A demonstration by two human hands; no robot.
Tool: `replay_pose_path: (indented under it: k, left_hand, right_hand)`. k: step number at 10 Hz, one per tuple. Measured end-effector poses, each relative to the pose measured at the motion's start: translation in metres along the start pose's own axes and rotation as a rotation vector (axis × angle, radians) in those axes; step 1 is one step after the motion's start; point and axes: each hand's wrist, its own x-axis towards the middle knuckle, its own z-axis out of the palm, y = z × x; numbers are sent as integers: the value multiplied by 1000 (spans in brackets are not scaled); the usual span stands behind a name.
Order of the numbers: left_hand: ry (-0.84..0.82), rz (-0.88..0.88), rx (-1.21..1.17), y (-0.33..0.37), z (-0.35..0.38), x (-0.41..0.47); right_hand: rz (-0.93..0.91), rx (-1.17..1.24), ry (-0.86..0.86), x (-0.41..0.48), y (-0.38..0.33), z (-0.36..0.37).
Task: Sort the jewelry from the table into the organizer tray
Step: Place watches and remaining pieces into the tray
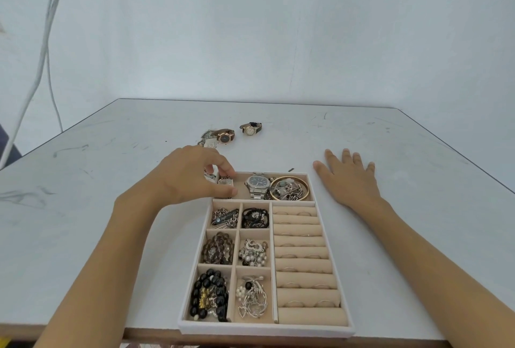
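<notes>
Left hand (192,173) covers the tray's (267,329) far-left corner and most of the small watch (225,182) there; grip on it can't be judged. Silver bits (207,138) beyond the knuckles partly hidden, too small to ID. Both forearms cut off at bottom edge.

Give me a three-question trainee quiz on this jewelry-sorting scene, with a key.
1. True or false: the right hand rests flat on the table.
2. How many watches lie on the table beyond the organizer tray?
3. The left hand sets a rectangular watch in which compartment? A) top long one B) ring rolls C) bottom left

Key: 1 true; 2 two, a dark-dial watch and a light-dial watch; 3 A.
</notes>
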Motion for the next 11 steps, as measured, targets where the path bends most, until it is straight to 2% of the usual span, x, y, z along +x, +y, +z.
replay_pose_path:
  k: [3,5,7,8,9,10,11]
  left_hand:
    - [-36,7,-45,0,0,-1]
    - [-2,10,-173,0,-4,-3]
    - [172,-61,-263,-15,-6,4]
    - [279,-174,-347,-28,-5,15]
    - [334,-244,-327,-38,-5,34]
    - [261,-214,-252,-42,-4,58]
    - [42,-206,-170,-43,-5,82]
  right_hand:
    - [-2,1,1,1,0,0]
    - [-4,-11,-2,1,0,0]
    - [-12,-35,-18,4,-1,-6]
    - [38,54,-92,18,-4,-22]
    - [-38,207,-154,39,-13,-39]
    - [-168,235,-169,58,-36,-48]
    - [-298,164,-158,79,-70,-48]
